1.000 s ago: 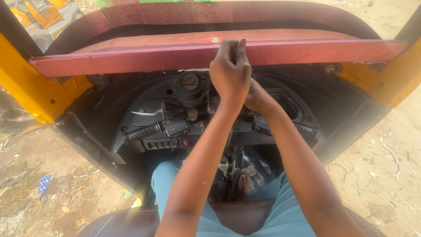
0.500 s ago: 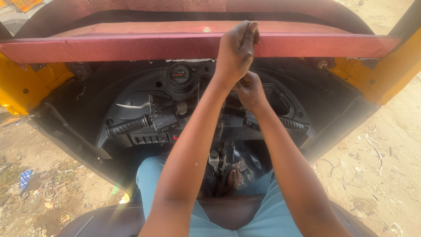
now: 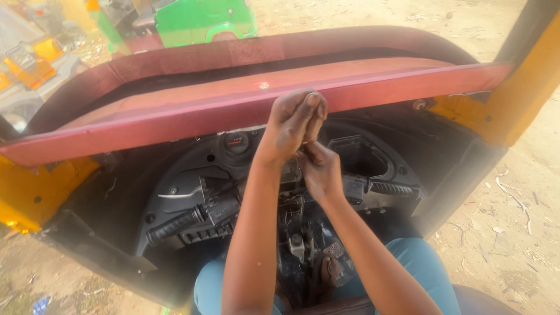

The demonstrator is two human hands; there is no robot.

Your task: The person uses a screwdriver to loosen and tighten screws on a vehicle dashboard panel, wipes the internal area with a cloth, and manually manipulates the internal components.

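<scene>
Both forearms are bare from the elbow down, with no sleeve, watch, bracelet or glove anywhere along them. The left hand (image 3: 293, 119) and the right hand (image 3: 321, 172) are bare as well, with short, plain fingernails and no rings that can be made out. Lower in the view, the lap is covered by light blue trousers of smooth cloth (image 3: 429, 271), showing on both sides of the arms, and nothing else of the clothing shows.

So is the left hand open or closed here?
Closed: the left hand is curled into a fist against the red dashboard edge, fingers folded; whether it holds anything, cannot tell.
</scene>
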